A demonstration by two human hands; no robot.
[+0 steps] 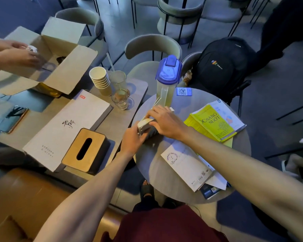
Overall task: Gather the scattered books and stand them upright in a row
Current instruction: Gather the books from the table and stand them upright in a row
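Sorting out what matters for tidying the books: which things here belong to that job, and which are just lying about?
Job:
standing books, held by left hand and right hand
yellow book
white book

Lying about:
jug
paper cups
tissue box
phone

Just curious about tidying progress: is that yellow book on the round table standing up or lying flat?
Lying flat. The yellow paperback book shows its whole front cover facing up, resting on a white booklet on the round grey table.
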